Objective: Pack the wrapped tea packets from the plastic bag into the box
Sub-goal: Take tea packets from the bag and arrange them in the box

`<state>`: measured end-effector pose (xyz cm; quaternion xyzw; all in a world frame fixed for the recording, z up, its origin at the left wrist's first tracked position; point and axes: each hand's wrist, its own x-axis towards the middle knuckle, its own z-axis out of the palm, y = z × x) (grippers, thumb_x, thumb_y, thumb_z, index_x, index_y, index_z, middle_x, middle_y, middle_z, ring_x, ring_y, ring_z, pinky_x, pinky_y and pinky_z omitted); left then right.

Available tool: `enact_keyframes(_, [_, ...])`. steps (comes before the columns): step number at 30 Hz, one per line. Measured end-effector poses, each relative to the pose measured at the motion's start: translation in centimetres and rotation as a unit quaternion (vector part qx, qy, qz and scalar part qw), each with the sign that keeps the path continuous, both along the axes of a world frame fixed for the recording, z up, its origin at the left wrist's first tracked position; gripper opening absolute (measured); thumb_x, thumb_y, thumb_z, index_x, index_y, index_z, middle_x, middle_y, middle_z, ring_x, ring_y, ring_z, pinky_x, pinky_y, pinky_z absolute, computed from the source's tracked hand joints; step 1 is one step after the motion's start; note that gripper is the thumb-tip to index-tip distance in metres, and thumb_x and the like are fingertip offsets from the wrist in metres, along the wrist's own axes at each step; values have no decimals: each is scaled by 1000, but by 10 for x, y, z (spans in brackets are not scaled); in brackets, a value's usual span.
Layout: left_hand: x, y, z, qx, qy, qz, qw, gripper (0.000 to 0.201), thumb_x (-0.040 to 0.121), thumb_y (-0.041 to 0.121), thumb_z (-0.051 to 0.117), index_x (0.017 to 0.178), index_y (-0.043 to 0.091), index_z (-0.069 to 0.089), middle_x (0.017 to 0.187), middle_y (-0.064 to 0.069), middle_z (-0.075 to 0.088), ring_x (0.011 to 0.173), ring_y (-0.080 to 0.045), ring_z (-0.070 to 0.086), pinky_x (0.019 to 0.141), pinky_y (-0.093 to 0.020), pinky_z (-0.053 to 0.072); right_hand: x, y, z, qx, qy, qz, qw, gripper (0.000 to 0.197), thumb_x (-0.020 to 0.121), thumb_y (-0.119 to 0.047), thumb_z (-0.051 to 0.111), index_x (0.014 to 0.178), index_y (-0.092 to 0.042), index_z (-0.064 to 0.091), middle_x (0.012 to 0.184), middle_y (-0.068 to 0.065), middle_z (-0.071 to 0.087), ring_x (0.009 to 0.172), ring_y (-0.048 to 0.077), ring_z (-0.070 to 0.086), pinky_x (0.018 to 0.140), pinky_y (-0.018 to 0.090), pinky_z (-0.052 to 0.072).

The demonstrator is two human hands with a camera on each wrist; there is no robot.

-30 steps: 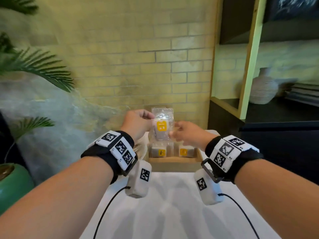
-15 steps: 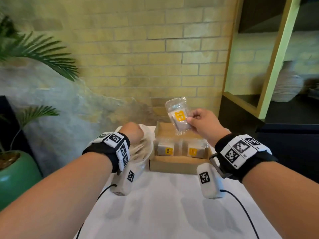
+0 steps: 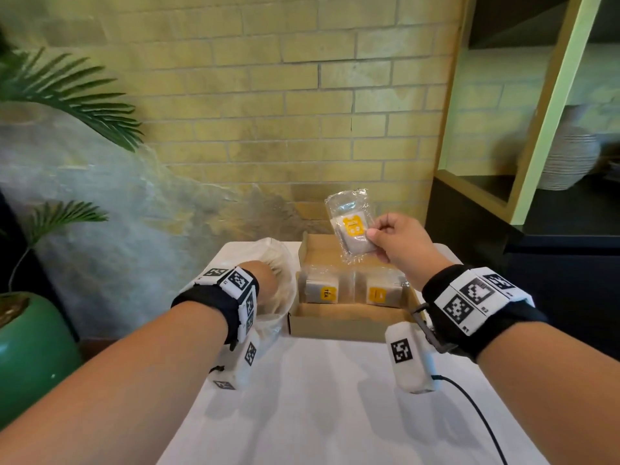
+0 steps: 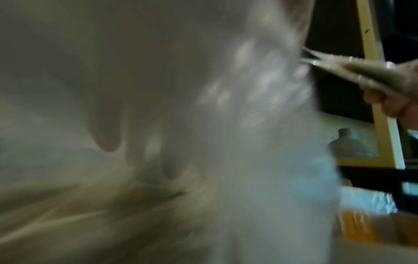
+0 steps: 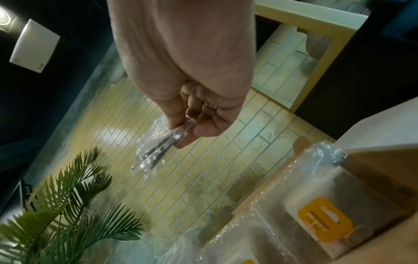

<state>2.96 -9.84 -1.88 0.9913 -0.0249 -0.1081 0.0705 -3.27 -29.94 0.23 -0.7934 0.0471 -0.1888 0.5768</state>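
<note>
My right hand [image 3: 372,236] pinches a clear-wrapped tea packet [image 3: 350,226] with a yellow label by its right edge. It hangs tilted in the air above the back of the open cardboard box [image 3: 349,325]. The right wrist view shows the same tea packet [image 5: 156,151] edge-on between thumb and fingers. Two wrapped packets [image 3: 322,292] [image 3: 382,293] stand side by side in the box. My left hand [image 3: 266,278] reaches into the translucent plastic bag [image 3: 278,253] left of the box. Its fingers [image 4: 108,141] show blurred and extended inside the bag.
The box and bag sit at the far end of a white table [image 3: 335,414]. A brick wall rises behind it. A dark shelf unit with a ribbed vase [image 3: 570,159] stands to the right, and a palm in a green pot [image 3: 30,347] to the left.
My left hand let go of the packet and dropped into the plastic bag at the left. My right hand kept the packet and drew it slightly right, above the box.
</note>
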Motion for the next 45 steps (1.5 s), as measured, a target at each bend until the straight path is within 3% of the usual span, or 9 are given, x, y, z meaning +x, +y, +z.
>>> enact_keyframes(3, [7, 1, 10, 29, -71, -28, 997, 26, 93, 22, 45, 106, 5, 60, 101, -7, 63, 103, -28, 60, 91, -32, 47, -3, -4, -2, 0, 2, -1, 1000, 18, 91, -3, 54, 76, -13, 51, 62, 3, 52, 44, 3, 51, 38, 10, 39])
enact_keyframes(8, [10, 11, 12, -68, -172, 29, 982, 30, 89, 6, 49, 59, 5, 50, 69, -9, 55, 72, -29, 54, 63, -32, 42, -9, -9, -4, -4, 4, -12, 1000, 17, 91, -4, 55, 77, -14, 52, 66, 3, 54, 54, 9, 51, 41, 9, 43])
enact_keyframes(14, [5, 17, 13, -146, -205, -9, 968, 29, 87, -2, 46, 92, 9, 72, 109, -12, 66, 101, -32, 60, 83, -36, 49, -13, -11, -7, 2, 3, -10, 1000, 20, 91, -4, 54, 75, -14, 52, 65, 4, 54, 56, 11, 51, 44, 12, 45])
enact_keyframes(18, [8, 21, 4, -206, -215, 14, 955, 22, 84, -4, 46, 86, 16, 55, 101, -13, 62, 82, -27, 53, 70, -31, 43, -15, -11, -8, -4, 6, -10, 1000, 18, 91, -5, 54, 76, -14, 52, 66, 4, 54, 57, 11, 51, 48, 14, 47])
enact_keyframes(26, [23, 28, -30, 59, -60, 13, 996, 39, 90, 30, 56, 126, 17, 50, 125, -2, 55, 111, -16, 54, 90, -23, 39, -17, -10, -8, -12, 7, -4, 1000, 20, 90, -5, 55, 73, -14, 52, 64, 6, 53, 56, 13, 50, 50, 20, 43])
enact_keyframes(30, [13, 16, -26, 38, -63, -35, 997, 23, 83, 35, 58, 94, 16, 63, 100, -4, 66, 94, -22, 60, 81, -27, 43, -18, -12, -8, -15, 9, -2, 1000, 21, 90, -4, 55, 72, -13, 51, 63, 6, 52, 53, 12, 47, 49, 20, 40])
enact_keyframes(36, [9, 12, -33, 29, 27, -32, 999, 55, 88, 42, 53, 135, 13, 45, 132, -6, 53, 123, -27, 48, 104, -33, 34, -19, -11, -9, -22, 14, -5, 1000, 22, 90, -4, 55, 71, -15, 52, 62, 4, 52, 52, 12, 47, 48, 19, 41])
enact_keyframes(41, [150, 34, -126, 45, -3, 1, 999, 64, 56, 50, 51, 115, 28, 60, 97, 4, 61, 85, -21, 54, 86, -45, 48, -20, -12, -8, -27, 16, -1, 1000, 20, 90, -4, 55, 73, -14, 52, 62, 4, 52, 53, 11, 47, 49, 18, 43])
enact_keyframes(45, [21, 23, -25, 11, -91, -18, 996, 28, 89, 31, 48, 66, 16, 46, 63, 4, 42, 75, -23, 47, 71, -25, 35, -20, -11, -9, -23, 19, 4, 1000, 20, 90, -3, 54, 74, -13, 51, 61, 5, 51, 51, 10, 46, 46, 16, 41])
